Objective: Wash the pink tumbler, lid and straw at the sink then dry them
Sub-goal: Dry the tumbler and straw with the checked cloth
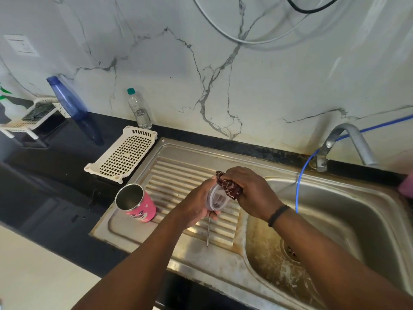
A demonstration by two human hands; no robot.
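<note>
The pink tumbler (139, 204) stands open-mouthed on the ribbed steel drainboard (178, 175), left of my hands. My left hand (196, 204) grips the clear round lid (216, 199) above the drainboard. My right hand (248, 189) holds a bunched dark red patterned cloth (230, 186) pressed against the lid's upper edge. A thin metal straw (208, 232) lies on the drainboard below my left hand, its upper end hidden by my fingers.
The sink basin (324, 231) lies to the right, with a tap (348, 144) and a blue hose (300, 182) over it. A white perforated tray (125, 155), a clear water bottle (139, 109) and a blue bottle (69, 99) sit on the black counter at left.
</note>
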